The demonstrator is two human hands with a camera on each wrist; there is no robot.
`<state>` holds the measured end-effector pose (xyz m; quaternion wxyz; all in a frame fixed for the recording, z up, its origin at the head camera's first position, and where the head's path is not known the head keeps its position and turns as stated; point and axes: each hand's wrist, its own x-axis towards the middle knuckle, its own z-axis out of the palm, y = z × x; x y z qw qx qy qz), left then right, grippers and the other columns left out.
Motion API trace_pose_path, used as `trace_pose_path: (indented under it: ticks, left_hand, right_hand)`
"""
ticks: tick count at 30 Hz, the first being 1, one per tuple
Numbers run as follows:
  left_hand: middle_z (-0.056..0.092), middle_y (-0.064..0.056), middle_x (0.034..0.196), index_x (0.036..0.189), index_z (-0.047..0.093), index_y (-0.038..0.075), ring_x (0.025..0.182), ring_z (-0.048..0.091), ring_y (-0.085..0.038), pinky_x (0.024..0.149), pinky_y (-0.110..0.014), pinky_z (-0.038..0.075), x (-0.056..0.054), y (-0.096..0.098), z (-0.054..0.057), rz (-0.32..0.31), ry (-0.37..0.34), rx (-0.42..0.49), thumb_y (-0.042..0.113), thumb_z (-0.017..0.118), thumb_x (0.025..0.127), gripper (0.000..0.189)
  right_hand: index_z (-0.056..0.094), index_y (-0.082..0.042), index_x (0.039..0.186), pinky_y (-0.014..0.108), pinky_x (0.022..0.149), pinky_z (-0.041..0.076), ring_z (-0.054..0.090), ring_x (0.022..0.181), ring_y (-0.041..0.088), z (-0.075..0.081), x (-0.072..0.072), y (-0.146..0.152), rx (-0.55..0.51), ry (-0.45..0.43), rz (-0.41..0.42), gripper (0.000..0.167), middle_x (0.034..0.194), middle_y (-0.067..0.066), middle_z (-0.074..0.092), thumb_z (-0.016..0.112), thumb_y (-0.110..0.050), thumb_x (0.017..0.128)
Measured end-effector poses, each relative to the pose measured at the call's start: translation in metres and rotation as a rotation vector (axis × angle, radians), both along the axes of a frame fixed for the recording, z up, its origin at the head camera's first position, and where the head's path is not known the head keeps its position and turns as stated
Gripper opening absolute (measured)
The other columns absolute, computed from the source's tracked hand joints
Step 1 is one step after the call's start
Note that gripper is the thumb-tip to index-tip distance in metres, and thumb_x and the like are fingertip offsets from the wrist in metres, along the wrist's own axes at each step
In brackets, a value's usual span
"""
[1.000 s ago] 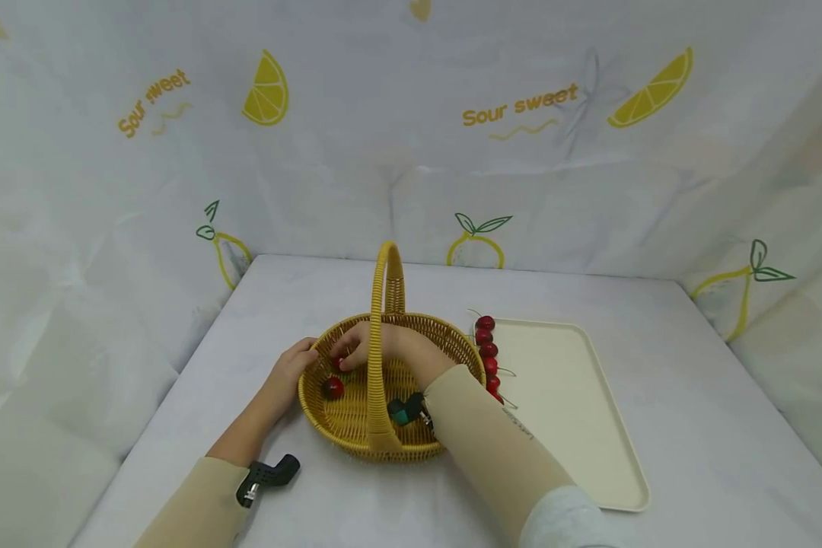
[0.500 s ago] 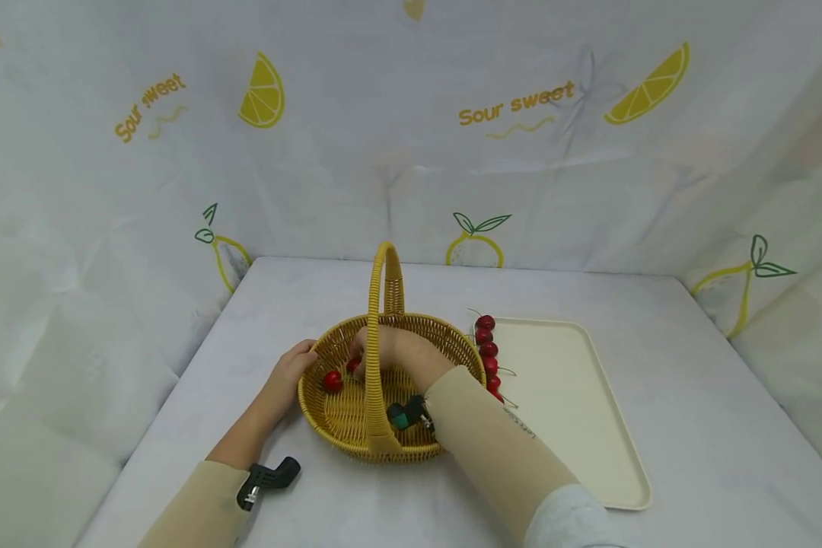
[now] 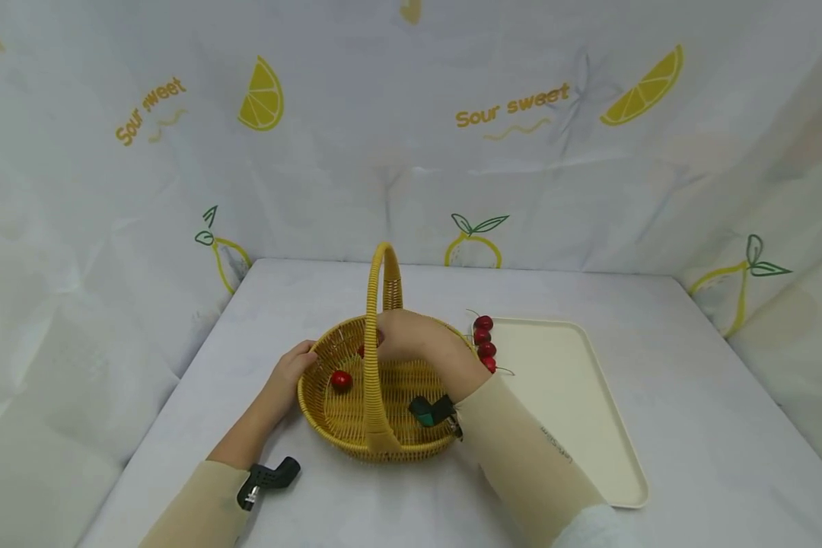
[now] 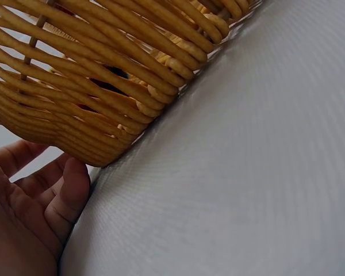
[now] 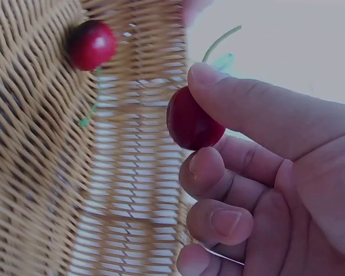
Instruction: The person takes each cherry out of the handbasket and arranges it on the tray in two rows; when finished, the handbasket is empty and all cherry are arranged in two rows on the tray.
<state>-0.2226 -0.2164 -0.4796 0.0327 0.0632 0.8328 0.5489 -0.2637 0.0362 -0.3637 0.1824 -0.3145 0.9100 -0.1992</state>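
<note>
A yellow wicker basket (image 3: 383, 450) with a tall handle stands on the table. My left hand (image 3: 291, 373) holds its left rim, fingers against the outer wall in the left wrist view. Inside the basket's upper part, behind the handle, my right hand (image 3: 411, 336) pinches a dark red cherry (image 5: 192, 121) between thumb and index finger, its stem sticking up. The other fingers are curled under it. Another cherry (image 3: 341, 380) lies on the left of the basket floor; its green stem shows in the right wrist view.
A cream rectangular tray (image 3: 575, 426) lies to the right of the basket. Along its left edge runs a line of several cherries (image 3: 485, 350), partly hidden by the right forearm. A white lemon-print cloth (image 3: 411, 167) hangs behind the table.
My right hand has lifted a cherry from the basket floor and moved up and right with it. The other cherry has shifted slightly within the basket. My left hand stays at the rim.
</note>
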Motion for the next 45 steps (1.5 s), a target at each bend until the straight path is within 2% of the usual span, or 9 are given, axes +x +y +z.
trace_pose_path:
  ticks: [2,7,12,18,26,31,37,43,45]
  left_hand:
    - [0.063,-0.015,0.131,0.135,0.059,0.002,0.125,0.054,-0.027,0.107,-0.037,0.04,0.001,0.001,0.001,0.003,-0.01,0.005,0.026,0.034,0.107,0.045]
    - [0.062,-0.015,0.134,0.138,0.057,0.001,0.126,0.053,-0.027,0.108,-0.04,0.04,0.001,0.0,0.001,0.003,-0.023,0.005,0.025,0.034,0.107,0.045]
    - [0.061,-0.016,0.135,0.138,0.057,0.001,0.126,0.052,-0.027,0.11,-0.042,0.038,0.0,-0.001,0.001,0.002,-0.021,0.004,0.024,0.035,0.107,0.045]
    - [0.06,-0.016,0.136,0.14,0.056,0.0,0.128,0.051,-0.026,0.11,-0.039,0.037,0.001,0.001,0.001,0.005,-0.031,0.017,0.023,0.033,0.107,0.045]
    - [0.062,-0.015,0.133,0.138,0.057,0.001,0.124,0.052,-0.023,0.105,-0.028,0.038,0.0,0.0,-0.002,0.011,-0.035,0.01,0.023,0.034,0.107,0.044]
    - [0.061,-0.016,0.133,0.136,0.058,0.0,0.126,0.051,-0.025,0.106,-0.03,0.037,0.0,-0.001,-0.002,0.02,-0.018,-0.001,0.022,0.034,0.107,0.044]
    - [0.062,-0.017,0.133,0.136,0.059,-0.001,0.125,0.054,-0.027,0.101,-0.024,0.041,0.001,-0.001,-0.001,0.019,-0.003,-0.003,0.024,0.035,0.106,0.045]
    - [0.061,-0.017,0.134,0.136,0.059,0.001,0.13,0.052,-0.03,0.109,-0.038,0.038,0.0,0.001,-0.003,0.025,-0.018,-0.003,0.026,0.035,0.106,0.046]
    - [0.061,-0.018,0.135,0.136,0.059,0.0,0.13,0.052,-0.031,0.11,-0.039,0.037,-0.001,0.002,-0.002,0.021,-0.021,0.0,0.026,0.035,0.106,0.046]
  right_hand:
    - [0.066,-0.014,0.097,0.031,0.068,0.044,0.052,0.075,0.016,0.004,0.003,0.009,-0.049,0.002,-0.025,0.011,0.082,0.0,0.059,0.074,-0.022,0.095]
    - [0.068,-0.02,0.105,0.033,0.076,0.048,0.056,0.086,0.017,0.01,0.014,0.031,-0.15,0.011,-0.067,0.023,0.089,-0.002,0.063,0.08,-0.034,0.091]
    - [0.068,-0.021,0.106,0.034,0.081,0.05,0.057,0.089,0.016,0.012,0.026,0.051,-0.205,0.017,-0.109,0.027,0.091,-0.005,0.064,0.08,-0.038,0.09]
    - [0.068,-0.02,0.108,0.034,0.081,0.052,0.059,0.09,0.016,0.017,0.041,0.075,-0.246,0.028,-0.169,0.028,0.095,-0.007,0.066,0.082,-0.036,0.089]
    - [0.069,-0.019,0.109,0.035,0.079,0.053,0.058,0.091,0.017,0.019,0.058,0.108,-0.262,0.059,-0.222,0.028,0.096,-0.007,0.065,0.082,-0.033,0.089]
    - [0.069,-0.018,0.109,0.034,0.071,0.052,0.057,0.081,0.016,0.017,0.063,0.125,-0.243,0.091,-0.191,0.028,0.09,-0.007,0.063,0.083,-0.031,0.089]
    - [0.068,-0.018,0.114,0.032,0.065,0.052,0.057,0.077,0.016,0.01,0.07,0.146,-0.247,0.113,-0.162,0.03,0.085,-0.006,0.061,0.082,-0.03,0.09]
    - [0.066,-0.018,0.12,0.029,0.065,0.052,0.058,0.082,0.014,0.004,0.081,0.174,-0.274,0.128,-0.145,0.033,0.094,-0.009,0.062,0.079,-0.027,0.092]
    - [0.066,-0.018,0.12,0.028,0.066,0.052,0.058,0.083,0.014,0.002,0.085,0.183,-0.273,0.131,-0.15,0.032,0.096,-0.01,0.063,0.08,-0.026,0.091]
